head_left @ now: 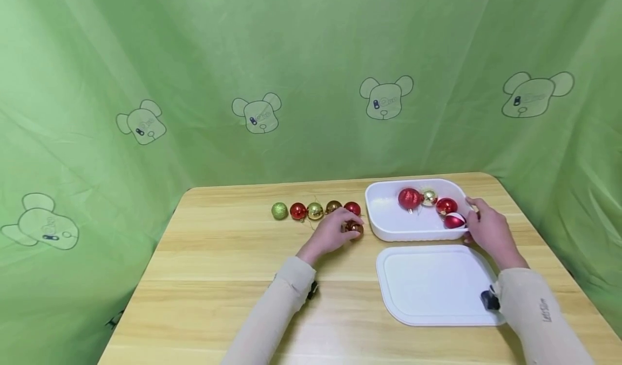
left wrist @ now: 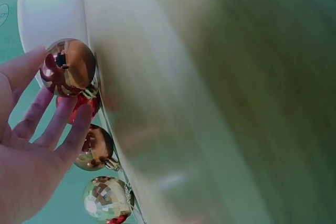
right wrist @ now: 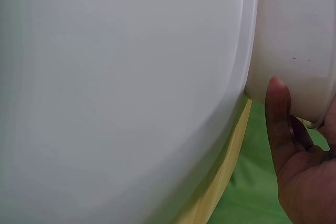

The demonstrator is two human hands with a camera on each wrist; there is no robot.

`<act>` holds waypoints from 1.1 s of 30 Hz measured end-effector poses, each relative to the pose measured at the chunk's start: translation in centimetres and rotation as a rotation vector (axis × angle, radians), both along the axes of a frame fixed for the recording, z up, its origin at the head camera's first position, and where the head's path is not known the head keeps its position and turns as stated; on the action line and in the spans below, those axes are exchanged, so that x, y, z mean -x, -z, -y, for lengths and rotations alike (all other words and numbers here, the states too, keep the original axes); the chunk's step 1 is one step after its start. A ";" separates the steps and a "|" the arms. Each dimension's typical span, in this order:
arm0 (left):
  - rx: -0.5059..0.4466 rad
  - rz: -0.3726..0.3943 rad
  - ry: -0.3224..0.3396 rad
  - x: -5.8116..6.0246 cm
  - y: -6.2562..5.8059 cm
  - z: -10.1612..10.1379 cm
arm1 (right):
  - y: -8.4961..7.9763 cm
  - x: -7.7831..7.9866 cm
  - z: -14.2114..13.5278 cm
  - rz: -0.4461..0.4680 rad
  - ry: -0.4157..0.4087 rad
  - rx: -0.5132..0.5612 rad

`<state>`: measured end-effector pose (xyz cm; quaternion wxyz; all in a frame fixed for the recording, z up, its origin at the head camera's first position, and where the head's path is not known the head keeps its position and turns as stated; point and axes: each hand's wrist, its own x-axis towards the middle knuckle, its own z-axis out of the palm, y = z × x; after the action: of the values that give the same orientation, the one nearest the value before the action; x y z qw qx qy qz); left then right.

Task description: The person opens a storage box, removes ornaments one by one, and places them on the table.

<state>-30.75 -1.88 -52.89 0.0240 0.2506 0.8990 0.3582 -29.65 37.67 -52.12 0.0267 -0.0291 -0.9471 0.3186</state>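
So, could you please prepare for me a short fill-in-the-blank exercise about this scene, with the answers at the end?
1. The person's ____ hand holds a shiny brown ball.
2. Inside the box lie exactly ____ balls.
3. In the head view, the colour of the leftmost ball is ____.
4. The colour of both the box and the lid is ____.

Missing words: left; four; green; white.

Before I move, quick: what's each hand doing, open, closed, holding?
Left hand: closed, holding a shiny brown ball.
Right hand: closed, holding the white box at its right end.
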 end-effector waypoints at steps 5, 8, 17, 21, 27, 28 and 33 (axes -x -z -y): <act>0.003 -0.012 -0.018 0.0 0.0 0.2 | 0.0 0.1 0.0 0.008 0.001 -0.001; 0.001 -0.016 -0.023 0.0 0.0 0.4 | 0.1 0.2 -0.1 0.012 0.003 -0.002; -0.002 -0.020 -0.027 0.0 -0.3 0.4 | 0.2 0.1 0.0 0.008 0.004 0.002; -0.032 -0.059 -0.034 0.2 -0.5 0.2 | 0.1 0.1 0.1 0.012 0.004 0.005; -0.081 -0.120 -0.031 0.7 -1.2 -1.7 | 0.0 0.1 0.3 0.026 0.000 0.006; -0.087 -0.123 -0.024 0.8 -1.3 -2.3 | 0.0 0.1 0.2 0.025 0.000 0.006; -0.091 -0.146 0.010 1.6 -1.5 -5.7 | 0.1 0.1 0.0 0.011 0.006 0.005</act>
<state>-32.33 3.87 -51.36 -0.0512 0.2811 0.8800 0.3795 -29.77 37.64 -52.20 0.0221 -0.0336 -0.9463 0.3207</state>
